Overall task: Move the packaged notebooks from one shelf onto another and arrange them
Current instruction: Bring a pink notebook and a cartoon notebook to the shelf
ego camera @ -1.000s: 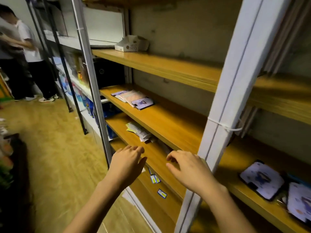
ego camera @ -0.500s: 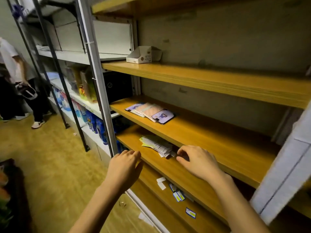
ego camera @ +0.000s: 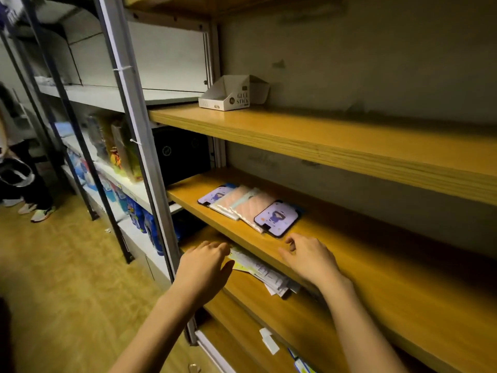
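Both your hands have risen since a second ago, from the lower board up to the middle shelf (ego camera: 376, 254). Your right hand (ego camera: 309, 258) now lies over that shelf's front edge, just short of the nearest notebook; its grip is slack, fingers loosely bent, holding nothing. Your left hand (ego camera: 204, 267) hovers palm down in front of the shelf edge, fingers nearly straight and empty, above the papers (ego camera: 265, 273), a loose, thin white sheaf lying on the board below.

The notebooks (ego camera: 250, 208) lie flat on the middle shelf in an overlapping row: glossy, round-cornered packets, two purple with a cartoon figure at the ends and pale pink, ribbed ones between. The shelves are smooth orange wood with a layered edge. A white cardboard box (ego camera: 228, 95) with a cut-down front sits on the shelf above. A grey metal post (ego camera: 139, 146) stands to the left.
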Action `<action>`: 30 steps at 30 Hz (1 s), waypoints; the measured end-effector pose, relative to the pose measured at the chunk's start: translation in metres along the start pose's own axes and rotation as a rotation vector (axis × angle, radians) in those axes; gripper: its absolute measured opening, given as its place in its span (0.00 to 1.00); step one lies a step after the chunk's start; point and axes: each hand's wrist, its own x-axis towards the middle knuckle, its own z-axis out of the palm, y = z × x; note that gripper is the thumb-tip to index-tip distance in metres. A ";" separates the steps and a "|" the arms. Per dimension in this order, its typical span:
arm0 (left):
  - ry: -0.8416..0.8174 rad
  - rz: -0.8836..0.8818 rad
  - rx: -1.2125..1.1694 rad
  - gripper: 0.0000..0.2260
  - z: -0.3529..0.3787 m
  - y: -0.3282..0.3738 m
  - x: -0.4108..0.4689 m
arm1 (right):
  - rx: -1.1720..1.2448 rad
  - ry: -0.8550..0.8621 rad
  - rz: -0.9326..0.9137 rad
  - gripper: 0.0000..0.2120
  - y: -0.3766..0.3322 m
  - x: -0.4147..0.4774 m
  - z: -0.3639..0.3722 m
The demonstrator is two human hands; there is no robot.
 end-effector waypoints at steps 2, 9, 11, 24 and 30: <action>0.006 0.015 0.010 0.16 0.007 -0.010 0.020 | 0.027 0.020 0.049 0.21 0.000 0.027 0.006; 0.001 0.051 -0.050 0.15 0.035 -0.034 0.078 | 0.116 0.023 0.302 0.37 0.002 0.091 0.030; 0.028 0.065 -0.074 0.15 0.040 -0.042 0.095 | 0.114 0.045 0.359 0.40 -0.001 0.105 0.036; 0.011 0.233 -0.112 0.14 0.055 -0.109 0.196 | 0.060 0.058 0.678 0.59 -0.050 0.171 0.056; -0.035 0.325 -0.164 0.14 0.058 -0.118 0.218 | 0.293 0.182 0.805 0.55 -0.040 0.175 0.057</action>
